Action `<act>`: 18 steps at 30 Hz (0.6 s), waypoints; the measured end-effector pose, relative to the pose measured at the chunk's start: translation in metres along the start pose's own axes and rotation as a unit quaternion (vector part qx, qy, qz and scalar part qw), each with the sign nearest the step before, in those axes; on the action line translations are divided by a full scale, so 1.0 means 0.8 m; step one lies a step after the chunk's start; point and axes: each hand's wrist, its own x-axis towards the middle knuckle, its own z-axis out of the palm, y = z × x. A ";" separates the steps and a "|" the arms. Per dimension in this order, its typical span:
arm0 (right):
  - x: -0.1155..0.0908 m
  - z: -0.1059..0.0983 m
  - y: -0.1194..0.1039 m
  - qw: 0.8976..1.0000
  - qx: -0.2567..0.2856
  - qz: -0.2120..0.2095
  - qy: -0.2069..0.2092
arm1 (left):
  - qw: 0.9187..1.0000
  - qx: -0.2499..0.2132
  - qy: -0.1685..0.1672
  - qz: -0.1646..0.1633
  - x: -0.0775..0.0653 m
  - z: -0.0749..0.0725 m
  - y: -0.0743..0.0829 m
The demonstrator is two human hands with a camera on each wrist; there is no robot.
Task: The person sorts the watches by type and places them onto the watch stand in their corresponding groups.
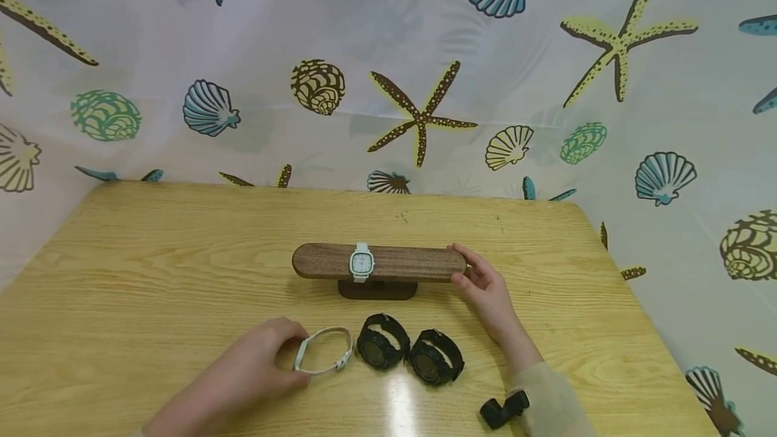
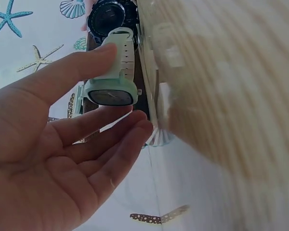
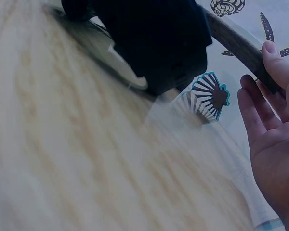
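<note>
My left hand (image 1: 255, 366) pinches a pale wristwatch (image 1: 300, 355) between thumb and fingers, its strap fastened into a loop at the table's front. In the left wrist view, the thumb presses the strap of this mint-green watch (image 2: 111, 92), and the fingers curve under its case. My right hand (image 1: 490, 299) grips the right end of a dark wooden watch stand (image 1: 419, 264), thumb in front and fingertips behind. The right wrist view shows that hand (image 3: 274, 120) around the bar's end. A second pale watch (image 1: 361, 263) sits strapped around the bar, left of its middle.
Two black watches, one (image 1: 374, 351) beside the other (image 1: 427, 364), stand on their looped straps in front of the stand. A small black object (image 1: 504, 410) is at my right sleeve. Shell-and-starfish cloth (image 1: 261, 39) hangs behind the wooden table (image 1: 182, 248).
</note>
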 end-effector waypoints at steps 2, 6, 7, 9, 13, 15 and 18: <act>0.000 0.001 0.000 1.000 0.000 -0.001 -0.001 | 1.000 -0.014 0.005 -0.011 0.000 -0.003 0.000; 0.000 0.001 0.000 1.000 0.000 -0.001 0.000 | 0.999 -0.051 -0.001 -0.013 0.000 -0.007 -0.003; 0.000 0.001 0.000 1.000 0.001 -0.002 0.000 | 0.998 -0.062 -0.002 -0.008 0.001 -0.008 -0.004; 0.000 0.001 0.000 1.000 0.003 -0.002 -0.001 | 0.996 -0.084 0.001 0.002 0.002 -0.010 -0.007; 0.001 0.001 0.000 1.000 0.006 -0.003 -0.002 | 0.993 -0.115 0.022 0.012 0.003 -0.015 -0.010; 0.001 0.001 0.000 1.000 0.005 -0.002 -0.002 | 0.992 -0.121 0.035 0.008 0.004 -0.019 -0.010; 0.001 0.001 0.000 1.000 0.004 0.000 -0.002 | 0.991 -0.121 0.049 -0.008 0.004 -0.024 -0.009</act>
